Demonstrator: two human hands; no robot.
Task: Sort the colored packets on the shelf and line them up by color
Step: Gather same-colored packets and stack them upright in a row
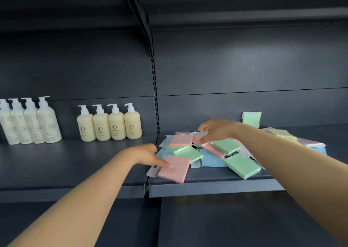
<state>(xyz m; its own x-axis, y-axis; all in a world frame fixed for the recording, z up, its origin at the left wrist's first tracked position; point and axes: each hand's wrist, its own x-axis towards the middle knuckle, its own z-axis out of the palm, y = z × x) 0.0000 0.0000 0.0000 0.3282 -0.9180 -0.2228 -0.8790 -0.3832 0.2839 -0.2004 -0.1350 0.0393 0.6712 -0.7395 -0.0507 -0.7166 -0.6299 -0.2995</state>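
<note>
A loose heap of pink, green and blue packets lies on the dark shelf point(207, 187). My left hand point(148, 155) rests its fingers on a pink packet point(177, 169) at the heap's front left, near the shelf edge. My right hand point(216, 129) reaches over the back of the heap and closes on another pink packet point(198, 139). A third pink packet point(181, 140) lies on top at the left. Green packets point(243, 165) point(226, 146) are strewn at the front right. One green packet point(251, 119) stands upright against the back wall.
Two rows of cream pump bottles point(109, 123) point(31, 122) stand on the neighbouring shelf to the left. Yellow and pink packets point(293, 136) lie at the right, with a blue one point(212, 161) under the heap. A slotted upright point(155, 96) divides the two shelf bays.
</note>
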